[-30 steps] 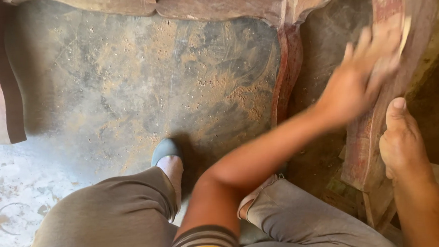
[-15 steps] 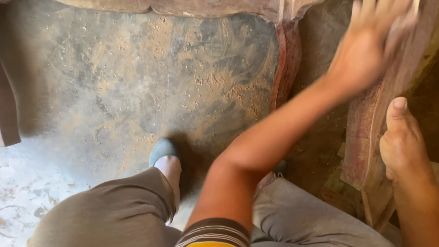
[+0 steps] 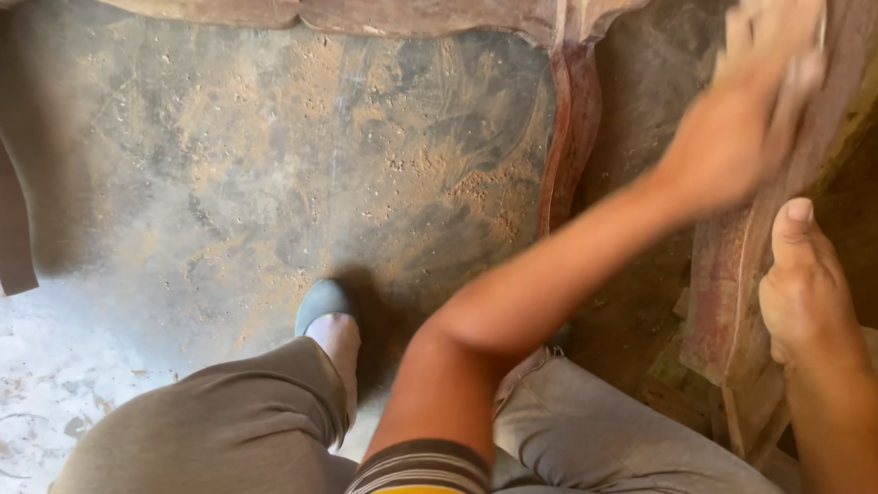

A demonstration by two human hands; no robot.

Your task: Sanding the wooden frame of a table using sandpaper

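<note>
**Reddish wood under two bare hands**

Head view: a curved, worn red-brown wooden furniture piece (image 3: 736, 282) stands at the right. The left hand (image 3: 743, 126), blurred, lies flat against its upper face, fingers spread over a pale sheet, perhaps sandpaper (image 3: 820, 27); whether it grips the sheet cannot be told. The right hand (image 3: 801, 283) clasps the piece's lower edge, thumb up. Sawdust speckles the dark floor (image 3: 255, 166).

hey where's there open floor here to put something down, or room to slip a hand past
The widest bare patch is the dusty grey floor, bordered by the reddish curved wooden frame rail above, its carved leg on one side and the grey shoe below. It is crowded by the upright reddish wooden piece, where the blurred left hand rubs and the right hand grips.
</note>
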